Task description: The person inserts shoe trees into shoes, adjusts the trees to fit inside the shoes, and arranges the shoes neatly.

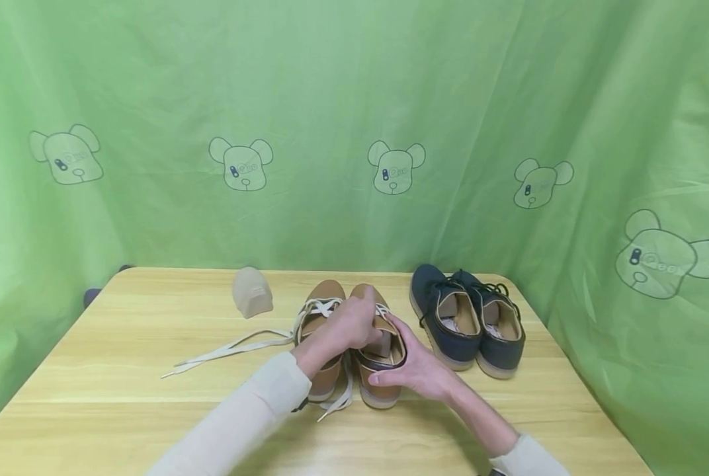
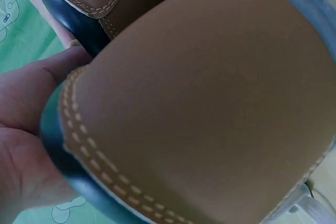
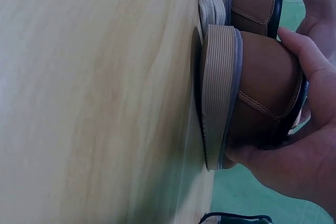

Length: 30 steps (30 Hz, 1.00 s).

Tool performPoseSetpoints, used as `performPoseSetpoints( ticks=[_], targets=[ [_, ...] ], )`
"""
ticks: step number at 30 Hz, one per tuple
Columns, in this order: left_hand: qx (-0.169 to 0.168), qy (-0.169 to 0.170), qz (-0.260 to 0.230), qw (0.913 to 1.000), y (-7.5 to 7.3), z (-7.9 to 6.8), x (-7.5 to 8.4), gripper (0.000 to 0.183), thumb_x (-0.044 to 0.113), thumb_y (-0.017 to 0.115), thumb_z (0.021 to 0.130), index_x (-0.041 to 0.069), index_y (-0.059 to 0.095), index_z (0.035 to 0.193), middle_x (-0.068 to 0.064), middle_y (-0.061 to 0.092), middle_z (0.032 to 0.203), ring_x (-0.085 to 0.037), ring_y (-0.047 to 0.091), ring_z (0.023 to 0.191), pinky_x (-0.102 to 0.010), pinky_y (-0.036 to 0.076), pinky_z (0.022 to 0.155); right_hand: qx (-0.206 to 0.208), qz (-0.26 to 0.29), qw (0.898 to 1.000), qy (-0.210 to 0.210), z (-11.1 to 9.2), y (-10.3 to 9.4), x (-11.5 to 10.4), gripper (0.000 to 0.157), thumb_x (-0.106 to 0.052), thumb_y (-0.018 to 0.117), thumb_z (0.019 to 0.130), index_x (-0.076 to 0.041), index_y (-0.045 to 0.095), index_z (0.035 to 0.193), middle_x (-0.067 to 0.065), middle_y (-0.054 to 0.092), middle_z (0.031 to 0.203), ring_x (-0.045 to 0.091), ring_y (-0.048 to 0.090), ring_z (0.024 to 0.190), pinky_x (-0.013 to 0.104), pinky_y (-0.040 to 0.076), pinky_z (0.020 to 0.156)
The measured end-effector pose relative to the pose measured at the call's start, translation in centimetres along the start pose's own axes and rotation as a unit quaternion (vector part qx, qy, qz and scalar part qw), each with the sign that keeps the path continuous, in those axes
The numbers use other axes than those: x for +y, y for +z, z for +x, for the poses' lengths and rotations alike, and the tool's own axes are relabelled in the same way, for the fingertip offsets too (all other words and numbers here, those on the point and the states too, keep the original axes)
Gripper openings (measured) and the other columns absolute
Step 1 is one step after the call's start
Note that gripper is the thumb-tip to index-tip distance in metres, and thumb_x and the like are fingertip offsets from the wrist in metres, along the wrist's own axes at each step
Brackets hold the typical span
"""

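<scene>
Two brown lace-up shoes stand side by side, heels toward me. My right hand grips the heel and side of the right brown shoe; in the right wrist view its thumb and fingers straddle the heel. Reaching across from the left, my left hand has its fingers in that shoe's opening, on a beige shoe insert. The fingertips are partly hidden. Beneath my left forearm is the left brown shoe, its white laces loose. Its brown heel fills the left wrist view.
Another beige shoe insert lies on the wooden table at the back left. A pair of navy shoes with dark laces stands to the right. Green curtain hangs around the back and sides.
</scene>
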<state>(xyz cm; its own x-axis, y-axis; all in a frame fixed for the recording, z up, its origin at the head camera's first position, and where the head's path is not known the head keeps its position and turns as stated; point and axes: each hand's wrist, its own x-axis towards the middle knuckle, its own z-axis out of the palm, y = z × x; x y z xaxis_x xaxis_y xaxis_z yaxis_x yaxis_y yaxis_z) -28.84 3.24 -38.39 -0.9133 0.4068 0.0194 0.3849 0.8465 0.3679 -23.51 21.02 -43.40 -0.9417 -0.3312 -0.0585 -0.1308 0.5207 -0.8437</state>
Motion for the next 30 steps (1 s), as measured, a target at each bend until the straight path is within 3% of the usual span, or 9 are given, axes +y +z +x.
performPoseSetpoints(
  ticks=[3,5,14,24,30],
  targets=[
    [-0.009,0.009,0.021,0.9997,-0.07,0.15,-0.06,0.027,0.029,0.078,0.084,0.006,0.065,0.087,-0.003,0.059,0.067,-0.016,0.054,0.060,-0.026,0.045,0.051,0.000,0.006,1.000,0.001,0.01,0.01,-0.03,0.120,-0.034,0.092,0.073,-0.024,0.014,0.163,0.024,0.033,0.160,0.037,0.039,0.144,0.059,0.030,0.119],
    [-0.014,0.014,0.027,0.9994,-0.13,0.22,-0.12,0.028,0.033,0.077,0.084,0.010,0.065,0.072,-0.003,0.059,0.065,-0.016,0.053,0.058,-0.025,0.043,0.049,0.000,0.009,1.000,0.001,0.04,0.04,-0.03,0.120,-0.033,0.092,0.073,-0.024,0.014,0.163,0.023,0.035,0.159,0.037,0.041,0.143,0.059,0.030,0.119],
    [-0.019,0.023,0.022,0.9993,-0.17,0.33,-0.47,0.032,0.036,0.078,0.084,0.011,0.062,0.072,-0.001,0.056,0.063,-0.015,0.051,0.058,-0.025,0.043,0.050,0.004,0.001,1.000,0.004,0.12,0.16,-0.11,0.121,-0.035,0.092,0.072,-0.024,0.014,0.163,0.025,0.037,0.158,0.039,0.040,0.143,0.061,0.029,0.119],
    [0.001,0.037,0.022,0.9991,0.15,0.31,-0.40,0.050,0.029,0.078,0.085,0.018,0.041,0.053,0.008,0.036,0.046,-0.009,0.039,0.045,-0.021,0.034,0.042,0.004,0.005,1.000,0.008,0.08,0.17,-0.40,0.124,-0.034,0.093,0.071,-0.023,0.011,0.164,0.025,0.034,0.160,0.040,0.037,0.145,0.062,0.027,0.120],
    [0.008,0.037,0.040,0.9985,0.43,0.46,-0.20,0.043,0.025,0.077,0.085,0.017,0.046,0.055,0.006,0.044,0.050,-0.010,0.044,0.049,-0.021,0.038,0.043,0.004,0.010,1.000,0.010,0.12,0.23,-0.39,0.126,-0.034,0.093,0.071,-0.021,0.009,0.164,0.024,0.028,0.163,0.039,0.032,0.148,0.061,0.024,0.121]
  ],
)
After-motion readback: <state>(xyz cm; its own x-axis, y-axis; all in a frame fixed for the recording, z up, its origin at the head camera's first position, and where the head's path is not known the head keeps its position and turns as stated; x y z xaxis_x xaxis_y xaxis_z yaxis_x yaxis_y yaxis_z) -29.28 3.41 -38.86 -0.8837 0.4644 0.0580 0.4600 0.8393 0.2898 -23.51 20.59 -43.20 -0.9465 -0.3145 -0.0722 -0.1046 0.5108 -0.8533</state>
